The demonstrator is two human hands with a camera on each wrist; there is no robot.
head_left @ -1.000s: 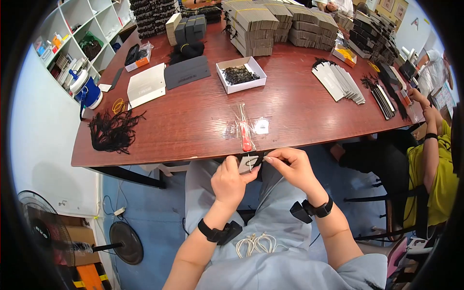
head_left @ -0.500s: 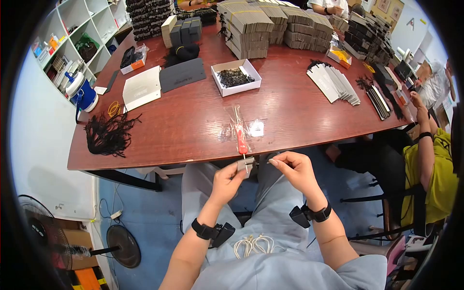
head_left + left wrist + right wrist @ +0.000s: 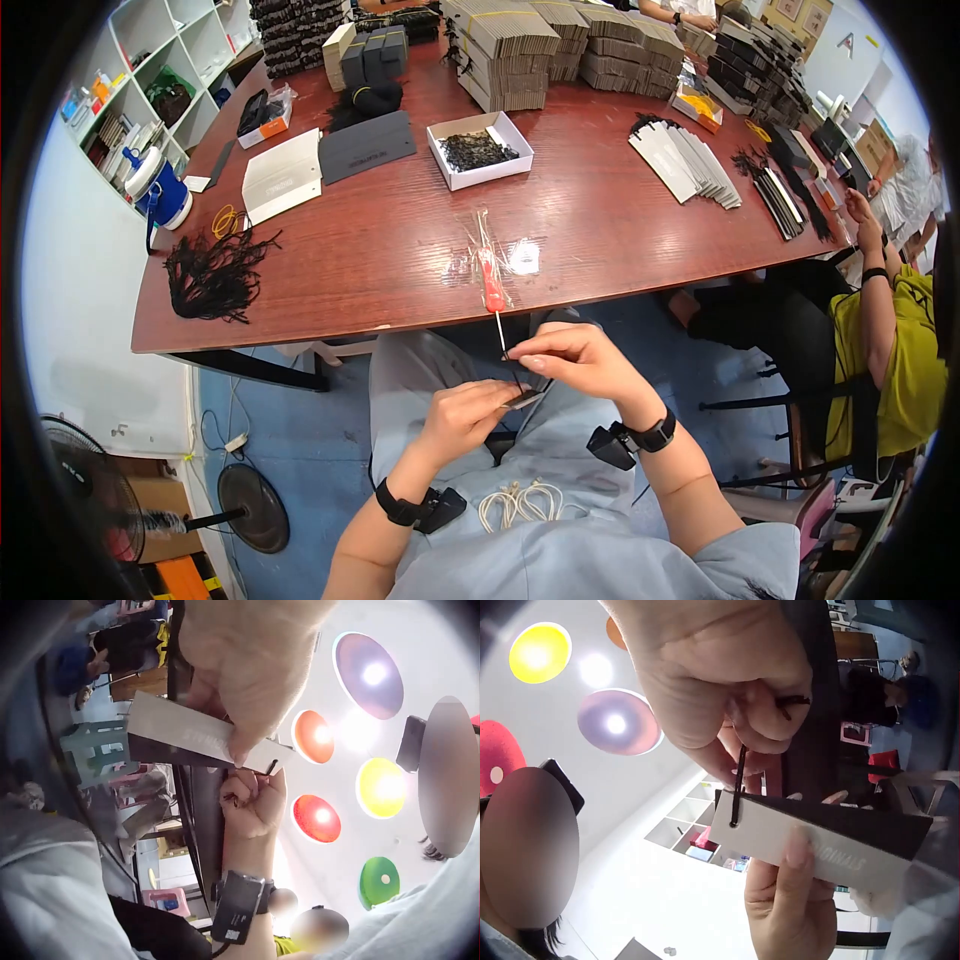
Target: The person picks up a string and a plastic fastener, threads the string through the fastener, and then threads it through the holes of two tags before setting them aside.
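My left hand (image 3: 462, 418) grips light grey and black hang tags (image 3: 772, 836) near the lap, its thumb flat on the light face. Pale lettering shows on that face in the right wrist view. A black cord (image 3: 740, 776) runs taut from the tag's punched hole up to my right hand (image 3: 580, 360), whose curled fingers pinch it. A cord end (image 3: 793, 701) sticks out of the right fingers. A red-handled tool (image 3: 492, 288) lies taped at the table's front edge; its thin metal shaft (image 3: 501, 332) points out past the edge to the right fingertips.
Loose black cords (image 3: 215, 275) lie at the table's left. A white box (image 3: 480, 178) of small black pieces stands mid-table. Fanned pale tags (image 3: 680, 165) lie to the right, with grey stacks (image 3: 500, 50) behind. Another person in yellow (image 3: 880, 335) sits at right.
My left hand has drawn the tags down toward the lap, away from the metal shaft. My right hand has shifted left to the shaft's tip, with the cord now stretched between both hands.
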